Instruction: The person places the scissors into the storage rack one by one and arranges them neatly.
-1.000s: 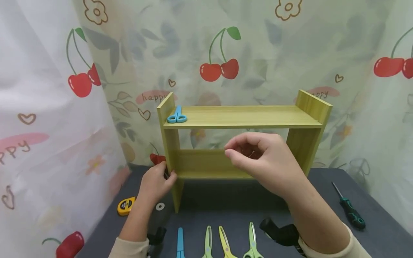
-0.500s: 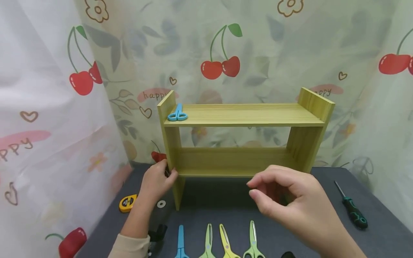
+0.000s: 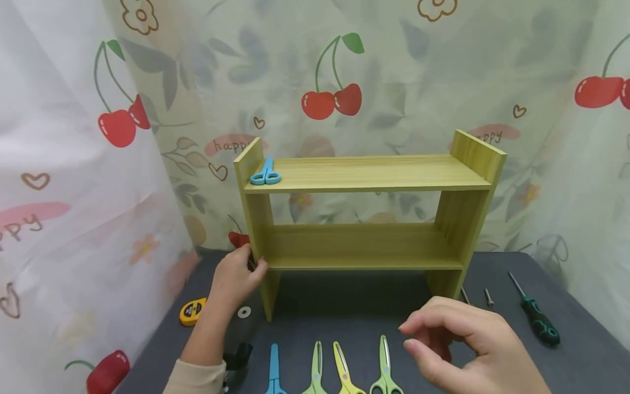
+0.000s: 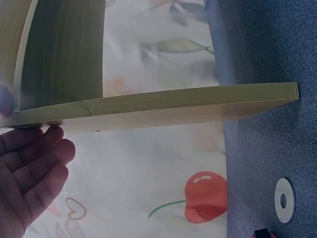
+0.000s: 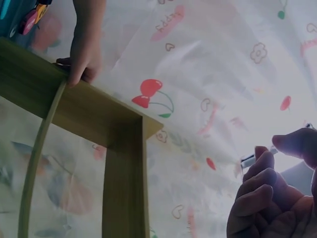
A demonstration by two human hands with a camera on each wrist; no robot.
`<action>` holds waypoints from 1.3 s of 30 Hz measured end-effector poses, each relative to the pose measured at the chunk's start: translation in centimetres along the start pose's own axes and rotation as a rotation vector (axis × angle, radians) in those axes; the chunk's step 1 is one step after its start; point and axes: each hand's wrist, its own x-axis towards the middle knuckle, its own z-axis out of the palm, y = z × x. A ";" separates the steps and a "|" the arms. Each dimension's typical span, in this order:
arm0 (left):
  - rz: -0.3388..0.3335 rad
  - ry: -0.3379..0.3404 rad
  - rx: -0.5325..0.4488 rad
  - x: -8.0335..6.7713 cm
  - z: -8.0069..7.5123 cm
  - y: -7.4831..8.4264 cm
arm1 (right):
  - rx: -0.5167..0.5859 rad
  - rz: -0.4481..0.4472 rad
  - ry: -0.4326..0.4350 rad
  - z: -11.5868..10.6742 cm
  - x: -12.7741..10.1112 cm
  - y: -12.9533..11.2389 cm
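Shelving of pale yellow-green wood, a small two-tier shelf unit [image 3: 366, 210], stands upright toward the back edge of a dark grey table [image 3: 339, 312], in front of a cherry-print curtain. The person's left hand [image 3: 237, 278] grips the unit's left upright at the level of the lower shelf, fingers curled round its front edge. The right hand [image 3: 460, 342] hovers low near the table's front edge, apart from the unit; in the right wrist view its thumb and fingers appear to pinch a small metal piece [image 5: 249, 159], though what it is cannot be told. The unit looks rigid, light and smooth, likely to tip if pushed high, so the uprights seem the safest hold. A blue pair of scissors [image 3: 266, 174] lies at the top shelf's left end.
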 end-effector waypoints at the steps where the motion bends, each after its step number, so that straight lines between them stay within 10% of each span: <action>1: 0.001 -0.003 0.001 0.0 0.0 0.0 | -0.008 0.023 -0.005 0.0 -0.3 0.1; 25: 0.006 0.017 -0.010 0.1 0.1 0.2 | -0.007 0.262 -0.200 -0.8 -1.7 7.5; 39: 0.005 0.009 0.002 0.0 0.0 0.2 | 0.278 0.335 -0.440 -0.2 -2.7 13.1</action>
